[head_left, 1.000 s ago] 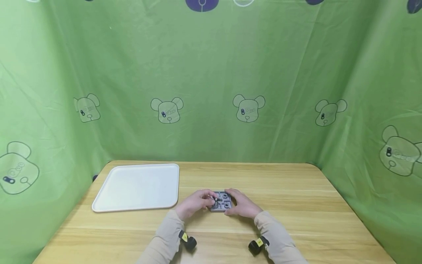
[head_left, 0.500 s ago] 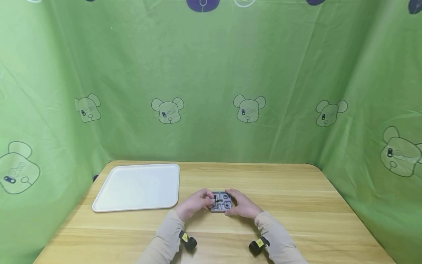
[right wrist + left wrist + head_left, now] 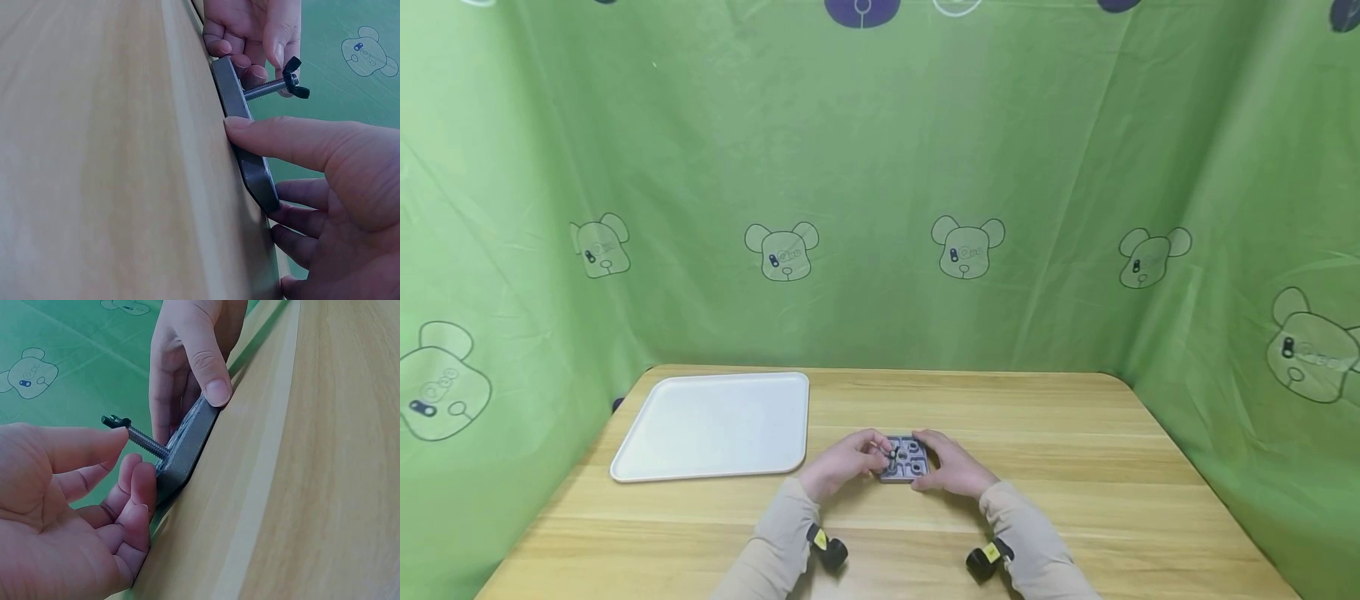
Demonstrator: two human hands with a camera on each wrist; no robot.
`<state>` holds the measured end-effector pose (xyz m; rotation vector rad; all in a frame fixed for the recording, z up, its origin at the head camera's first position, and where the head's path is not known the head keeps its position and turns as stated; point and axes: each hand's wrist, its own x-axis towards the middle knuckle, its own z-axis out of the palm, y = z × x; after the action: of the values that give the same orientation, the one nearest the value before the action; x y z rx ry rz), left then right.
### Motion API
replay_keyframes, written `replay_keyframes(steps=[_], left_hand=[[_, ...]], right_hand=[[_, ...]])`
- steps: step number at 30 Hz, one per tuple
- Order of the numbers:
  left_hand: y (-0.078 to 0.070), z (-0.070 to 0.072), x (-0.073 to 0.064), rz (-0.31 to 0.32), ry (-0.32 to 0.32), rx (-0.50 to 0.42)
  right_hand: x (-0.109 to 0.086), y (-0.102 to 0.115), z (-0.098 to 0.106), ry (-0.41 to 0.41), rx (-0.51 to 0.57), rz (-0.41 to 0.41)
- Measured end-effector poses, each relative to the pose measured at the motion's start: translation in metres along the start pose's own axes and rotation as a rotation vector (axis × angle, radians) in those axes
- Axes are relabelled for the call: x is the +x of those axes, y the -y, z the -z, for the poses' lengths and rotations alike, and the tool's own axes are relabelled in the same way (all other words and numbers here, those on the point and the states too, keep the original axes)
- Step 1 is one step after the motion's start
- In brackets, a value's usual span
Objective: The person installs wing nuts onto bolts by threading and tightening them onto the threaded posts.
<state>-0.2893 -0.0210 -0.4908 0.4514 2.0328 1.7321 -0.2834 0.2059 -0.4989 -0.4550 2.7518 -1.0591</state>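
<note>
A square grey metal plate (image 3: 898, 478) with recesses and round holes lies on the table. From its left part rises a threaded bolt (image 3: 264, 89) bearing a black wing nut (image 3: 291, 79) at its outer end. My left hand (image 3: 847, 458) pinches the wing nut between thumb and forefinger, its other fingers curled beside the plate's edge. My right hand (image 3: 958, 468) grips the plate from the right, thumb on the near edge and fingers on the far side. In the left wrist view the wing nut (image 3: 115, 422) stands well out from the plate along the bolt (image 3: 147, 444).
A white tray (image 3: 711, 427) lies at the table's back left, left of my hands. The wooden table (image 3: 1037, 433) extends to both sides. Green curtains (image 3: 880, 150) with bear-head drawings surround it behind and at the sides.
The wing nut has turned on the bolt, its wings now at a different angle, and the left thumb and forefinger have shifted slightly with it. The right hand and plate have stayed in place.
</note>
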Motion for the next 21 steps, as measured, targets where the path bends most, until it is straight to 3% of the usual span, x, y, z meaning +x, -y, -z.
replay_keyframes(steps=[21], left_hand=[[-0.0010,-0.0008,-0.0010,-0.008,0.002,0.036]], right_hand=[[-0.0011,0.0009,0.0014,-0.003,0.004,0.023]])
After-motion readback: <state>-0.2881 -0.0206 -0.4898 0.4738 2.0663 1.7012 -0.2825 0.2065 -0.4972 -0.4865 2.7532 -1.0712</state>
